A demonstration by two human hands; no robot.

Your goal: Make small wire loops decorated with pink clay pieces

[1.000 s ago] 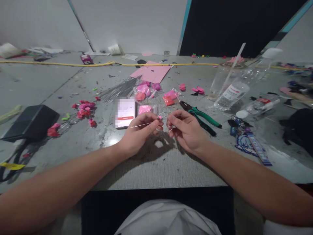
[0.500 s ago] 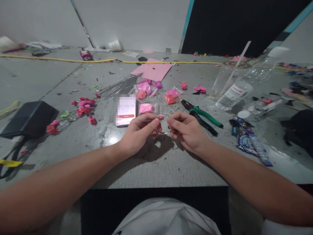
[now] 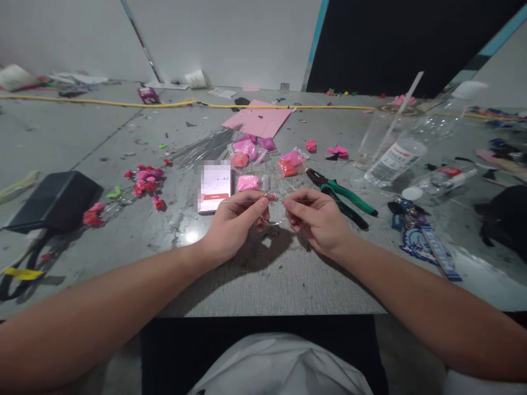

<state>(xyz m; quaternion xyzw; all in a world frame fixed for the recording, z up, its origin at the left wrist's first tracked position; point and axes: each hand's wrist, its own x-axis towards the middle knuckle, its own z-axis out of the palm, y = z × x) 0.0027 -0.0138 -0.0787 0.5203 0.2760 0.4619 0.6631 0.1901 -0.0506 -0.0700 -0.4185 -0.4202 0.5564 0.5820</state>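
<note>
In the middle of the head view, a thin silvery wire [image 3: 272,223] curves in a loop between my two hands. My left hand [image 3: 235,222] pinches it between thumb and fingers. Opposite, my right hand [image 3: 319,219] is closed in a pinch on the wire too. A straight fine length runs across the fingertips of both hands. Just beyond my left hand lie a phone [image 3: 214,189] with a lit screen and a packet of pink clay [image 3: 249,182]. Green-and-black pliers [image 3: 343,195] rest beyond my right hand, jaws pointing away.
Loose wires [image 3: 201,147] and a pink sheet [image 3: 263,118] lie farther back. Pink and red clay flowers [image 3: 146,180] sit left, near a black box [image 3: 53,200]. On the right are a clear bottle [image 3: 395,159], a lying bottle [image 3: 442,181] and keychains [image 3: 420,241].
My hands stay nearly in place, still pinching the wire, with only slight finger movement. The whole view has shifted a little.
</note>
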